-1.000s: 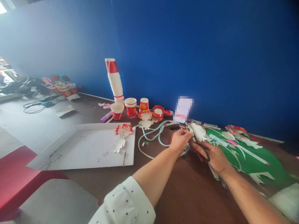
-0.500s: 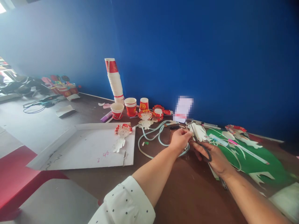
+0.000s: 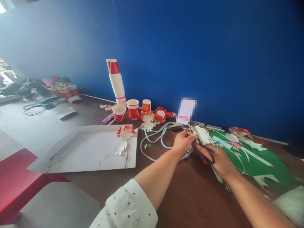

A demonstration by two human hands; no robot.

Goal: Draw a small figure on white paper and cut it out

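My left hand [image 3: 182, 144] pinches the near end of a white paper cutout [image 3: 203, 134] with a jagged edge, above the brown table. In my right hand [image 3: 218, 160] is a pair of scissors [image 3: 209, 154] with dark handles; its fingers are wrapped through the loops. The blades point up and left at the paper, close to my left fingertips, and partly hide behind it. A pale blue cable [image 3: 152, 139] lies in loops just left of my left hand.
A white cardboard tray [image 3: 83, 158] on the left holds a paper doll [image 3: 125, 134]. Behind it stand red paper cups [image 3: 133, 109] and a tall cup stack [image 3: 116, 82] against the blue wall. Markers [image 3: 253, 154] and scraps lie on a green sheet [image 3: 263, 166] at right.
The white paper has turned slightly beside the scissors, and the blades have shifted a little against it. Both hands stay in nearly the same place.
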